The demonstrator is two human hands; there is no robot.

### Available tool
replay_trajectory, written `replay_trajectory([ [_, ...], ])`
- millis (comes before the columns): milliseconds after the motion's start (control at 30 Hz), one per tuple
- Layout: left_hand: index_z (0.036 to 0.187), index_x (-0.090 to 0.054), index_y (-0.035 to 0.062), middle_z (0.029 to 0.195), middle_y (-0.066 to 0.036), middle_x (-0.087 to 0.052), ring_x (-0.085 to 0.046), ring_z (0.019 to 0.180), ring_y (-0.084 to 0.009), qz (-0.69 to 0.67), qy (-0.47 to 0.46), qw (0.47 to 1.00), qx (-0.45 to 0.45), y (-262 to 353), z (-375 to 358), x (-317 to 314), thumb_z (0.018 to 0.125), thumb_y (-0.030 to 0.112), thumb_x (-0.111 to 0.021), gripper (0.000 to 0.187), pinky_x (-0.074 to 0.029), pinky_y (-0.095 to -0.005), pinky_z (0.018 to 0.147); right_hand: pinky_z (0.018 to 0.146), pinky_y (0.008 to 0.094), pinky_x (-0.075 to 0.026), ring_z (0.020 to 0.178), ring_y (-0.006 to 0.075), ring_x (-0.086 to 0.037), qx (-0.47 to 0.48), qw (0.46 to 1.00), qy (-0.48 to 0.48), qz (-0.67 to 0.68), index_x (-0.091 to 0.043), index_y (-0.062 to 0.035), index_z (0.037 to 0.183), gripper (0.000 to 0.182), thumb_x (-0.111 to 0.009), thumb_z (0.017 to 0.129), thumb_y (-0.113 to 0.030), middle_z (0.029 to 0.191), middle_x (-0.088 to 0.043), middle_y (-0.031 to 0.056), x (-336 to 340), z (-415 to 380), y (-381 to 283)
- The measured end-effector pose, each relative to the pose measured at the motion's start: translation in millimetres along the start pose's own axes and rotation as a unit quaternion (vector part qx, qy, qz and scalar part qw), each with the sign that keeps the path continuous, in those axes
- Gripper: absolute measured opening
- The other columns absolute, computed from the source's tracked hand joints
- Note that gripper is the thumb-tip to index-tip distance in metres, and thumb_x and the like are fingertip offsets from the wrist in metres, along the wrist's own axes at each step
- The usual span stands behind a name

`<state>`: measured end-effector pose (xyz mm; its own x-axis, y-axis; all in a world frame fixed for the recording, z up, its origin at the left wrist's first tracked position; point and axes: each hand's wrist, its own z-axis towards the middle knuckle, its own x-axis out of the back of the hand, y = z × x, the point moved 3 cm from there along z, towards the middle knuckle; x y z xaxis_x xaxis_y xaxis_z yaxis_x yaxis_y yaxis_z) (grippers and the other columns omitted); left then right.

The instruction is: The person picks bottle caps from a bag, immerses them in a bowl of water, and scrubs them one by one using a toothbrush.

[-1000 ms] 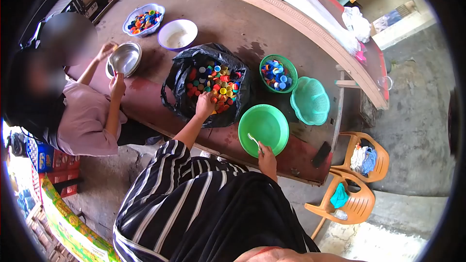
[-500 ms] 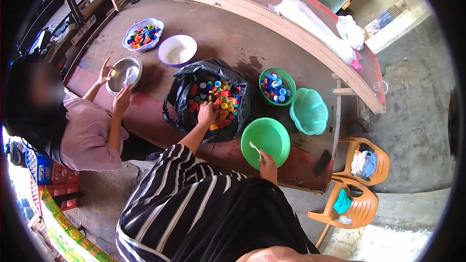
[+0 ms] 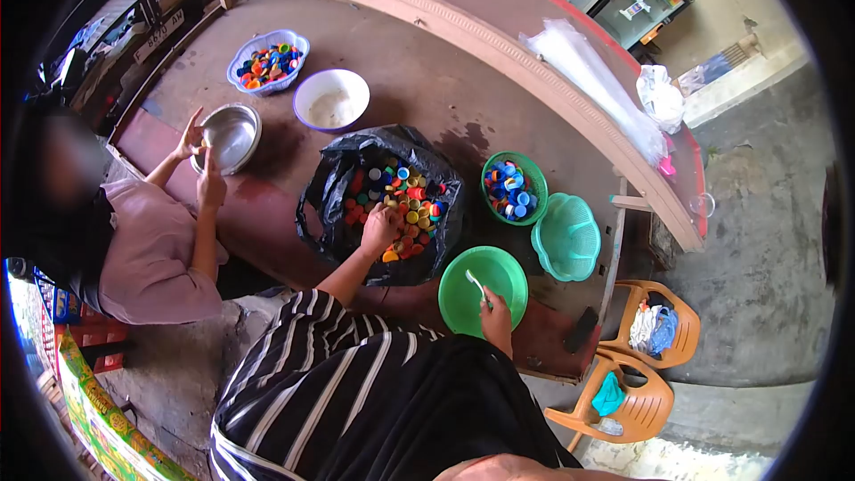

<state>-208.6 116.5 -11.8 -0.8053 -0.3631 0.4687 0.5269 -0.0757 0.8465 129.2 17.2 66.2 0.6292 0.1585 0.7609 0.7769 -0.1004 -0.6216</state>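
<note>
My left hand (image 3: 381, 229) reaches into a black plastic bag (image 3: 343, 156) filled with colourful bottle caps (image 3: 411, 236). Its fingers are curled down among the caps, and the fingertips are hidden. In my right hand (image 3: 497, 319) is a toothbrush (image 3: 476, 282) with a pale head, held over the near side of a green basin (image 3: 452, 303). A green bowl of mostly blue caps (image 3: 514, 191) stands just beyond the basin. Beside it sits a turquoise basket (image 3: 567, 240).
At left, a co-worker's hands (image 3: 210, 180) are by a metal bowl (image 3: 240, 138). Farther back stand a white bowl (image 3: 334, 93) and a lilac basket (image 3: 258, 80) holding caps. A wooden rail (image 3: 427, 9) bounds the table's far side. Orange chairs (image 3: 641, 401) stand at right.
The view has shifted slightly. My left hand stays among the caps, and my right hand keeps the toothbrush over the basin. The co-worker's hands have come closer together.
</note>
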Motion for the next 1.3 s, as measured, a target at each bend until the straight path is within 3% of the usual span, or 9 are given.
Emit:
replay_trajectory([
  [167, 0.080, -0.062, 0.0007, 0.080, -0.017, -0.061, -0.061, 0.080, -0.0359, 0.010, -0.016, 0.999, 0.038, -3, -2, 2, 0.075, 0.011, -0.069, 0.013, -0.050, -0.0439, 0.073, 0.071, 0.0385, -0.049, 0.084, 0.0322, -0.063, 0.031, 0.999, 0.017, -0.018, -0.060, -0.0081, 0.125, 0.037, -0.058, 0.088, -0.005, 0.102, -0.061, 0.0182, -4, 12, 9],
  [433, 0.109, -0.058, 0.0053, 0.102, -0.019, -0.056, -0.059, 0.093, -0.0375, 0.028, 0.012, 0.998, 0.050, 5, 6, 12, 0.077, 0.009, -0.067, 0.033, -0.050, -0.0447, 0.078, 0.071, 0.0370, -0.050, 0.081, 0.0303, -0.063, 0.021, 0.999, 0.021, -0.024, -0.059, -0.0062, 0.125, 0.037, -0.059, 0.088, -0.005, 0.101, -0.061, 0.0181, -9, 0, 26],
  [700, 0.100, -0.059, 0.0065, 0.103, -0.017, -0.053, -0.057, 0.096, -0.0381, 0.130, -0.034, 0.990, 0.048, -3, 19, 1, 0.080, 0.013, -0.065, 0.022, -0.050, -0.0439, 0.082, 0.082, 0.0449, -0.048, 0.100, 0.0392, -0.059, -0.028, 0.995, 0.087, -0.044, -0.058, -0.0050, 0.124, 0.038, -0.057, 0.086, -0.004, 0.109, -0.060, 0.0216, -13, -10, 26],
  [767, 0.096, -0.057, 0.0060, 0.102, -0.017, -0.054, -0.057, 0.096, -0.0379, 0.145, -0.039, 0.988, 0.027, 3, 17, 3, 0.081, 0.013, -0.064, 0.018, -0.050, -0.0441, 0.082, 0.081, 0.0465, -0.048, 0.099, 0.0399, -0.059, 0.013, 0.996, 0.064, -0.059, -0.056, -0.0083, 0.128, 0.041, -0.056, 0.087, -0.005, 0.112, -0.058, 0.0198, -23, -5, 41],
  [933, 0.084, -0.056, 0.0064, 0.084, -0.012, -0.059, -0.055, 0.084, -0.0336, 0.141, 0.005, 0.987, -0.080, 10, 16, 5, 0.076, 0.007, -0.064, 0.012, -0.045, -0.0445, 0.075, 0.079, 0.0476, -0.048, 0.097, 0.0407, -0.059, 0.008, 0.992, 0.089, -0.092, -0.055, -0.0135, 0.129, 0.043, -0.055, 0.087, -0.004, 0.115, -0.056, 0.0180, -26, -5, 33],
  [1033, 0.094, -0.063, 0.0054, 0.083, -0.013, -0.061, -0.057, 0.083, -0.0321, 0.067, 0.076, 0.993, -0.068, 56, 13, 16, 0.075, 0.005, -0.066, 0.020, -0.046, -0.0447, 0.077, 0.080, 0.0474, -0.048, 0.097, 0.0407, -0.059, -0.012, 0.989, 0.072, -0.132, -0.056, -0.0149, 0.126, 0.040, -0.054, 0.087, -0.006, 0.117, -0.056, 0.0174, -20, -8, 29],
  [1167, 0.090, -0.066, 0.0023, 0.077, -0.011, -0.062, -0.063, 0.070, -0.0227, -0.096, -0.011, 0.989, -0.112, 107, -1, -6, 0.079, 0.001, -0.068, 0.011, -0.051, -0.0322, 0.066, 0.080, 0.0462, -0.048, 0.096, 0.0388, -0.060, -0.019, 0.990, 0.109, -0.083, -0.058, -0.0131, 0.120, 0.031, -0.054, 0.089, -0.011, 0.119, -0.058, 0.0163, -13, -9, 23],
  [1233, 0.102, -0.065, 0.0020, 0.088, -0.008, -0.066, -0.063, 0.076, -0.0154, -0.222, -0.165, 0.961, 0.031, 131, -19, -26, 0.081, 0.003, -0.070, 0.022, -0.051, -0.0284, 0.071, 0.079, 0.0451, -0.048, 0.096, 0.0374, -0.061, -0.025, 0.990, 0.134, -0.032, -0.060, -0.0114, 0.115, 0.025, -0.055, 0.091, -0.016, 0.115, -0.060, 0.0158, -11, -11, 19],
  [1300, 0.108, -0.062, -0.0005, 0.095, -0.007, -0.067, -0.063, 0.082, -0.0122, -0.314, -0.239, 0.917, 0.062, 116, -37, -69, 0.083, 0.004, -0.070, 0.026, -0.052, -0.0269, 0.075, 0.078, 0.0438, -0.048, 0.094, 0.0361, -0.062, -0.023, 0.986, 0.159, 0.044, -0.061, -0.0097, 0.109, 0.021, -0.055, 0.093, -0.021, 0.109, -0.064, 0.0154, -13, -12, 26],
])
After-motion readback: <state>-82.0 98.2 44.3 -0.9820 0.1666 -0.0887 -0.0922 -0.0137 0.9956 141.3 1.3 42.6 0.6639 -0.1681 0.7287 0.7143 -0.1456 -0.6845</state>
